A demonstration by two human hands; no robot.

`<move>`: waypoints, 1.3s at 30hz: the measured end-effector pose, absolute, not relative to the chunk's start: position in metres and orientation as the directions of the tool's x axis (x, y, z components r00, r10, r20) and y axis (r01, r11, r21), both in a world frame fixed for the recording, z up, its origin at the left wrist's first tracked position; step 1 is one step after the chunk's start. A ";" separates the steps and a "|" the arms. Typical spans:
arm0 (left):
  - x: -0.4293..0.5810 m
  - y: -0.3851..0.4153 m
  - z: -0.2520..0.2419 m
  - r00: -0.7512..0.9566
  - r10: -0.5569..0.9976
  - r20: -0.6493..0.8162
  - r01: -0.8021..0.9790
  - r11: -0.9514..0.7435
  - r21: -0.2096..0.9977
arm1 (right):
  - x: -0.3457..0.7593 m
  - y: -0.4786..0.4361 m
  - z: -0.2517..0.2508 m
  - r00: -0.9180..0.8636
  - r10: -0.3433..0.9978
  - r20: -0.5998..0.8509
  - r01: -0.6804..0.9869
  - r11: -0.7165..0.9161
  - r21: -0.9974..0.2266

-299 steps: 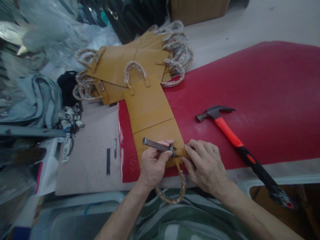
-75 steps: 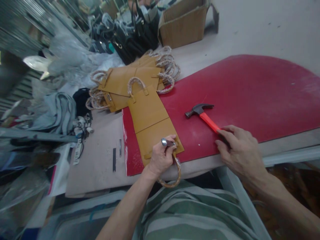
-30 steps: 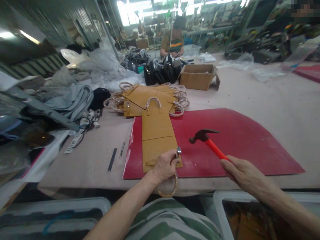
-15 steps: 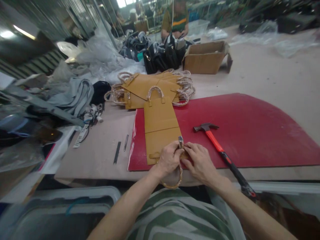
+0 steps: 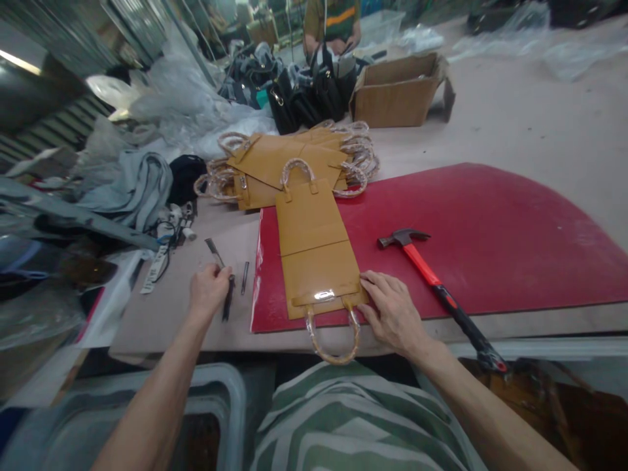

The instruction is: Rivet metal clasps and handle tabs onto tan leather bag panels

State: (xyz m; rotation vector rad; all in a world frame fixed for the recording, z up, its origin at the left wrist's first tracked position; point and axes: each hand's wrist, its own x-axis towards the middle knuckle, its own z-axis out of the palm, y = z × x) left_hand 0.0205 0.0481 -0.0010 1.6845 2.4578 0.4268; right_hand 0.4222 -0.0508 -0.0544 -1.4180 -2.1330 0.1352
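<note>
A flat tan bag piece [image 5: 314, 229] with plastic-wrapped loop handles at both ends lies across a red board [image 5: 466, 242]. A shiny metal plate [image 5: 324, 295] shows near its close end. My right hand [image 5: 392, 311] grips the right edge of this piece near its lower corner. My left hand [image 5: 210, 291] is closed on a slim metal tool [image 5: 212, 247] whose flat end sticks out beyond the fingers. Just beside that hand lies a black strip [image 5: 227, 302], partly hidden by the fingers. A thin metal rod [image 5: 244, 278] lies to its right.
A claw hammer [image 5: 426, 268] with a red and black handle lies right of the bag piece. Behind are stacked tan bag pieces [image 5: 275, 160], black bags [image 5: 314, 95] and a cardboard box [image 5: 392, 98]. A person [image 5: 333, 29] sits across the table. A grey bin [image 5: 230, 386] stands below left.
My left hand has left the bag piece's near end and moved left beside the black strip. The near handle and metal plate now show. My right hand stays at the piece's edge.
</note>
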 end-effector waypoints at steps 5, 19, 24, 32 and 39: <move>-0.033 0.046 -0.019 -0.457 0.885 -0.091 0.888 0.460 0.006 | 0.424 -0.050 -0.059 -0.281 0.860 0.426 0.814 0.449 -0.369; 0.135 -0.026 -0.014 0.573 0.807 0.139 0.799 -0.589 0.125 | 0.411 -0.031 -0.036 -0.468 0.823 0.321 0.790 0.553 -0.266; 0.166 -0.032 -0.003 0.675 0.738 0.020 0.731 -0.665 -0.154 | 0.407 -0.019 -0.020 -0.667 0.726 0.169 0.730 0.682 -0.050; 0.160 -0.024 -0.006 0.772 0.633 0.051 0.627 -0.748 -0.217 | 0.407 -0.006 -0.022 -0.762 0.623 0.176 0.631 0.776 -0.018; 0.109 -0.014 -0.039 0.831 0.463 0.307 0.461 -0.884 0.085 | 0.425 -0.011 -0.029 -0.754 0.604 0.257 0.595 0.794 -0.122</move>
